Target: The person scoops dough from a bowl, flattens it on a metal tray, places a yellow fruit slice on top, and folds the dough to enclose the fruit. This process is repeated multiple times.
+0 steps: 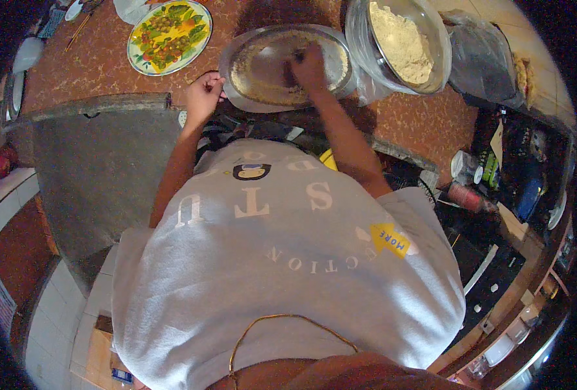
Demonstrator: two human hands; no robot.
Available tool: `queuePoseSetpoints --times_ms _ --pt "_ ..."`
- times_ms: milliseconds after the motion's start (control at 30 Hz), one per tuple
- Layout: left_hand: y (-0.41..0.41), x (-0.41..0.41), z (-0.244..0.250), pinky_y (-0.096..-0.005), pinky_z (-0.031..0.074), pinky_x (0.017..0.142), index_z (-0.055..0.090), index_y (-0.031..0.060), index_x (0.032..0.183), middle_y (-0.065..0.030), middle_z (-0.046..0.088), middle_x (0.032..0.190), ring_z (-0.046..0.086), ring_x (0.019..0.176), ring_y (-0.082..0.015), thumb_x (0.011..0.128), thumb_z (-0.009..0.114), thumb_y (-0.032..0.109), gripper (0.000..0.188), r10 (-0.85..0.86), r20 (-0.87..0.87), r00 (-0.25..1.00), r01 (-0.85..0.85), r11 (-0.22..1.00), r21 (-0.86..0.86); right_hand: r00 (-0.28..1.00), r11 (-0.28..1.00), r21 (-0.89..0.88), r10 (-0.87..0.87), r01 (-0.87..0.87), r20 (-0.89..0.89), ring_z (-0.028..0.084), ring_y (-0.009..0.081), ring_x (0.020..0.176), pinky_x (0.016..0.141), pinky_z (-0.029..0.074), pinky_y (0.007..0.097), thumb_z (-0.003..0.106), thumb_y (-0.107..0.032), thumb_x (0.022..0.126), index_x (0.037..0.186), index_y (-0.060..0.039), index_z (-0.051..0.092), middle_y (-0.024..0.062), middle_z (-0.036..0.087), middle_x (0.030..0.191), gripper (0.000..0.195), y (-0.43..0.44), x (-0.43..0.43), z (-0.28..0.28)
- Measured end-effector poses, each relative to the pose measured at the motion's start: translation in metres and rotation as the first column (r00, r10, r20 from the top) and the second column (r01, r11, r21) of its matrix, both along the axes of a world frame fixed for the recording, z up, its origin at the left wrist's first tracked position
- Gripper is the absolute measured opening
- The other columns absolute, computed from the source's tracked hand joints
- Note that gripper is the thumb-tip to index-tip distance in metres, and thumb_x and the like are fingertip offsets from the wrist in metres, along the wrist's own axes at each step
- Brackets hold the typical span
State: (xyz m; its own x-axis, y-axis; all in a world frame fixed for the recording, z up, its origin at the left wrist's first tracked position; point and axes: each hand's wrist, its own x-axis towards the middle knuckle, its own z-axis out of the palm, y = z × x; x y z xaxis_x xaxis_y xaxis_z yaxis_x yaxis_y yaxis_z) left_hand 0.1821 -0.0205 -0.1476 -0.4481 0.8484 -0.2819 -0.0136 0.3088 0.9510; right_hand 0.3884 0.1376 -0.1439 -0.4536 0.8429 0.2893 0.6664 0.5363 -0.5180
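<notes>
An oval metal tray [264, 61] lies before me, with pale flour-like powder gathered along its inner edges. My right hand [308, 68] is over the right half of the tray, its fingers bent downward; a dark spot shows by the fingertips, and whether they hold anything is hidden. At the tray's left rim is my left hand [206, 95], fingers curled, thumb and fingertips close to the rim. Right of the tray, a metal bowl [379, 46] wrapped in clear plastic holds a heap of pale yellow powder [400, 44].
A fruit-patterned oval plate [169, 36] lies at the upper left of the brown patterned counter [98, 63]. A plastic-covered dark item [481, 58] stands right of the bowl. Shelves with a clear cup [465, 166] and other containers are at the right.
</notes>
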Motion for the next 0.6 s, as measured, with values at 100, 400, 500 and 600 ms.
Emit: queuePoseSetpoints --times_ms 100,400,500,600 --pt "-0.001 -0.001 0.005 -0.0231 0.05 0.052 0.06 -0.0014 0.097 -0.0046 0.064 0.073 0.061 0.059 -0.0101 0.087 0.057 0.01 0.016 -0.002 -0.034 0.999 0.002 1.0 -0.013 0.987 0.982 0.108 0.161 -0.158 -0.021 0.054 0.037 0.098 0.085 0.044 0.0412 0.072 -0.021 0.069 0.106 0.0008 0.057 0.0213 0.056 0.107 0.045 -0.041 -0.009 -0.01" --pt "-0.001 -0.008 -0.01 -0.0232 0.05 0.052 0.06 -0.0015 0.097 -0.0042 0.062 0.071 0.06 0.057 -0.0102 0.087 0.057 0.01 0.016 -0.023 0.065 0.998 0.021 0.999 0.026 0.998 0.916 -0.396 -0.056 0.066 0.038 0.058 0.0258 0.095 0.078 0.047 0.0351 0.068 -0.023 0.076 0.105 -0.0023 0.058 0.0141 0.058 0.108 0.037 0.024 0.036 0.022" --pt "0.0 -0.007 -0.004 -0.0228 0.049 0.052 0.059 -0.0015 0.097 -0.0039 0.062 0.071 0.06 0.057 -0.0098 0.087 0.056 0.011 0.016 -0.036 0.093 0.995 0.034 0.999 0.018 0.89 0.612 -0.767 -0.22 -0.192 -0.399 0.057 0.0234 0.098 0.082 0.046 0.0364 0.062 -0.02 0.083 0.112 -0.0026 0.054 0.0124 0.057 0.111 0.034 0.022 0.032 0.042" --pt "0.0 -0.003 0.01 -0.0226 0.049 0.052 0.059 -0.0014 0.097 -0.0038 0.062 0.07 0.06 0.057 -0.0096 0.088 0.056 0.01 0.015 -0.042 -0.074 0.996 0.041 0.999 -0.009 0.433 0.301 -0.695 -0.605 -0.653 -0.668 0.053 0.0248 0.103 0.089 0.043 0.0387 0.056 -0.018 0.088 0.117 -0.0025 0.049 0.0125 0.055 0.115 0.034 0.009 0.026 0.06"
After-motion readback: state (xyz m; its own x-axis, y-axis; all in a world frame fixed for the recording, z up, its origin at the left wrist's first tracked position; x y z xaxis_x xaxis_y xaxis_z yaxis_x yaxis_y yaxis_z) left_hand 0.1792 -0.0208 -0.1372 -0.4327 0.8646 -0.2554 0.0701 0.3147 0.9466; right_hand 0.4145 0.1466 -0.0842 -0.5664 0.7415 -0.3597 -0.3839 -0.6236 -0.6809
